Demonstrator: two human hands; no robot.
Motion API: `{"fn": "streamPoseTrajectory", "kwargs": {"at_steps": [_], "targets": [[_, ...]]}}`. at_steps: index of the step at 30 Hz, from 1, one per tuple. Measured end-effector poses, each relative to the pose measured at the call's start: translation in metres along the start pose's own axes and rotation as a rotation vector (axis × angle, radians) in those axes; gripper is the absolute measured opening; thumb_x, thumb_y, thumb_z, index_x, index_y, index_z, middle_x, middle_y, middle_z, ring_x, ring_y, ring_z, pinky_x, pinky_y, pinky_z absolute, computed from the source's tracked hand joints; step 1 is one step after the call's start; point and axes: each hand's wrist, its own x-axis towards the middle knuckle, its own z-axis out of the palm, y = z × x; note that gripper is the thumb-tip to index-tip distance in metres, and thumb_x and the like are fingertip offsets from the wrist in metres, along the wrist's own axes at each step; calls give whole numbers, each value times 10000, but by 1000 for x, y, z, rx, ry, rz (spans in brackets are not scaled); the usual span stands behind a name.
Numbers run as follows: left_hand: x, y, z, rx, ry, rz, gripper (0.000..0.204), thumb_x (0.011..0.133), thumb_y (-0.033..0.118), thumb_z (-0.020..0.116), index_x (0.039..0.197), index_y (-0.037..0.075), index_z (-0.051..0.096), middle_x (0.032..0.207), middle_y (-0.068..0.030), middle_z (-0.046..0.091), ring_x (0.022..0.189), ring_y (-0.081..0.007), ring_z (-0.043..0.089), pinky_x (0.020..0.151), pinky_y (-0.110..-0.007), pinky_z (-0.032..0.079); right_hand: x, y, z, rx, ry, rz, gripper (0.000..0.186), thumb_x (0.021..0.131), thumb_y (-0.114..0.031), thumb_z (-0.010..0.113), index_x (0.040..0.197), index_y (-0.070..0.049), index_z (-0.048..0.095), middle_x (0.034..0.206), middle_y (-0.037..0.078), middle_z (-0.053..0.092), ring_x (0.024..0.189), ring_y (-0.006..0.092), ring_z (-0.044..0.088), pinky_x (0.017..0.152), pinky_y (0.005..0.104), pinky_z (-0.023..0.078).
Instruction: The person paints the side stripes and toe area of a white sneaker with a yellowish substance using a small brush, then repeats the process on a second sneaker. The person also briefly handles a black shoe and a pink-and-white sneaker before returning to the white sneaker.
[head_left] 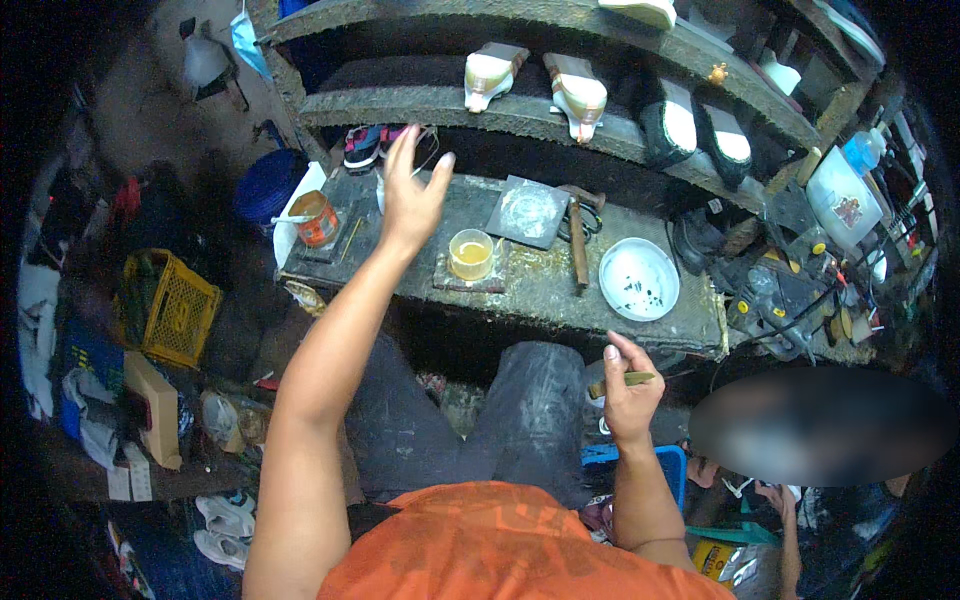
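Observation:
My left hand reaches over the far left of the workbench, fingers apart, with nothing seen in it. A white strand loops just behind its fingers, and a pair of dark and pink shoes stands beyond. My right hand is closed around a short, flat, olive-brown tool in front of the bench's near edge; its kind cannot be made out. A clear cup of yellowish liquid stands on a small board between the hands. An orange can with a stick-like handle across its top is left of my left hand.
On the bench lie a square grey slab, a hammer and a white round bowl with dark specks. Shelves behind hold shoes on lasts and dark slippers. A yellow crate stands left; another person's hand shows lower right.

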Motion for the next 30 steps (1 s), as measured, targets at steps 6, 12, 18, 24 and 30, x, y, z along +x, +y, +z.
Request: {"fn": "streamPoseTrajectory", "kwargs": {"at_steps": [6,12,18,24,30], "targets": [[-162,-10,-168,149,-433,-219,465,917,155,710,1335,4,575,1377,-187,560,1245,-346,574,1009,-426,490,1,-13,4,199,-16,41,360,1080,-275,485,1179,26,655,717,5,568,604,48,472,552,220,405],[-292,19,-221,645,-911,-519,561,1005,302,558,1512,100,430,1648,-225,196,1508,-475,187,1188,-589,260,2,-33,67,573,-61,213,587,1079,-514,376,1239,6,595,841,63,609,600,103,504,516,250,437],[-330,21,-224,433,-757,-95,525,907,478,673,1364,222,637,1645,-121,289,1536,-436,118,1203,-669,66,-20,-45,125,765,-216,275,655,1043,-581,412,1372,-27,528,1149,65,567,832,137,557,688,280,486],[-333,-12,-231,208,-666,-251,539,909,471,661,1394,238,616,1642,-140,289,1534,-402,173,1223,-621,58,-33,-34,128,672,-371,389,531,1063,-314,536,1491,-26,411,1181,53,586,869,111,563,809,291,496],[-334,-7,-233,351,-661,-342,639,883,504,681,1461,272,541,1673,-140,194,1551,-404,82,1187,-696,31,-35,-28,129,810,-370,513,502,1050,-235,569,1472,-15,409,1033,44,638,801,101,572,794,288,518]]}}
